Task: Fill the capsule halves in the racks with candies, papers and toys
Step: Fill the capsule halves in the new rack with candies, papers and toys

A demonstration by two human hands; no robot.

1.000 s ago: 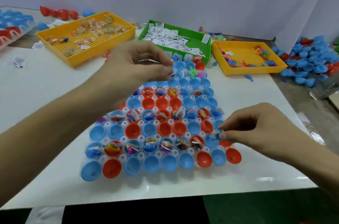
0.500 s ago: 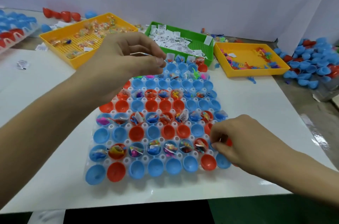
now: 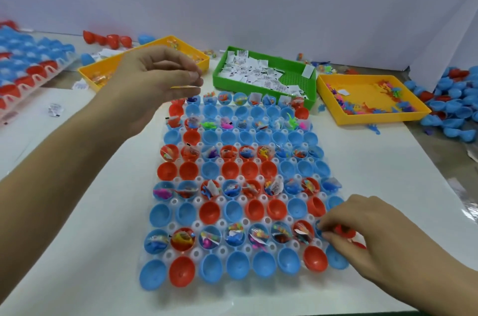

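Observation:
A clear rack (image 3: 245, 220) lies on the white table and holds rows of blue and red capsule halves; alternate rows hold candies, papers and toys. My left hand (image 3: 160, 77) hovers over the rack's far left corner, fingers curled, thumb and fingertips pinched on what looks like a small clear packet. At the right end of the second-nearest row, my right hand (image 3: 362, 235) pinches a red toy (image 3: 344, 231) over a blue half (image 3: 318, 231). The nearest row of halves (image 3: 238, 267) holds nothing.
Behind the rack stand a yellow candy tray (image 3: 88, 73), a green tray of folded papers (image 3: 219, 75) and a yellow toy tray (image 3: 375, 119). Loose blue and red halves (image 3: 452, 108) are heaped at the right. Another filled rack (image 3: 25, 64) lies at the far left.
My right hand has moved in over the right end of the second-nearest row with the red toy. My left hand has drifted left toward the rack's far left corner, still pinched.

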